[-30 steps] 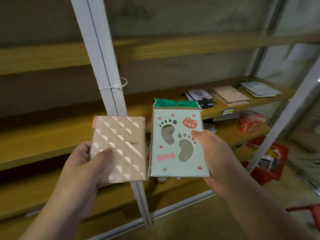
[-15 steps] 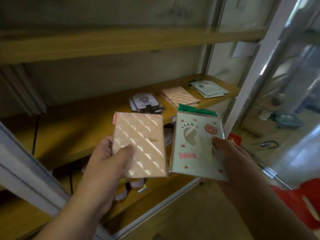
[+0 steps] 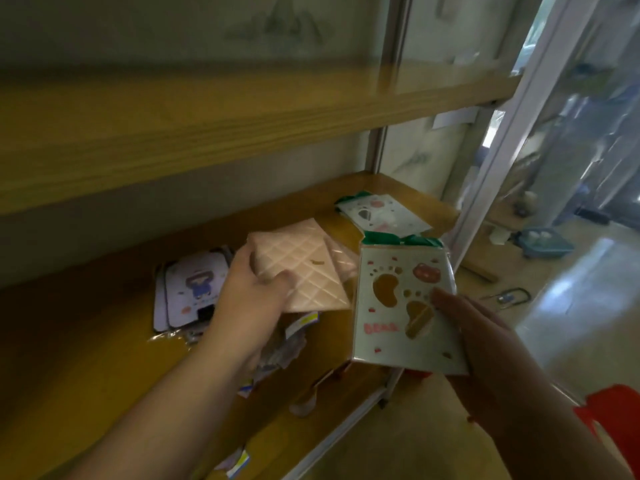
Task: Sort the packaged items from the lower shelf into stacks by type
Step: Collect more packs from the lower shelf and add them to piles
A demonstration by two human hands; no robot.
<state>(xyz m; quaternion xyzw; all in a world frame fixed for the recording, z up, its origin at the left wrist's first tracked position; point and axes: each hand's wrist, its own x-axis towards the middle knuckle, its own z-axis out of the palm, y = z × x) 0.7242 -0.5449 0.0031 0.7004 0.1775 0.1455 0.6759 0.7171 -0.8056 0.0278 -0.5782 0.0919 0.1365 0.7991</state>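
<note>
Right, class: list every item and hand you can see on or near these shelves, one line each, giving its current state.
left hand: grips the pink quilted pack.
pink quilted pack: held, over the pink stack.
pink stack: lying on the shelf, mostly covered.
right hand: holds the footprint BEAR pack.
footprint BEAR pack: held tilted, off the shelf.
BEAR stack: lying flat on the shelf.
cartoon card stack: lying flat on the shelf.

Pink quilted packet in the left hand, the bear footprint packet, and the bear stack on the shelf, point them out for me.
pink quilted packet (image 3: 304,271), head view, middle of its quilted face.
bear footprint packet (image 3: 398,306), head view, pale front between the footprint cut-outs.
bear stack (image 3: 384,214), head view, top packet's printed face.
</note>
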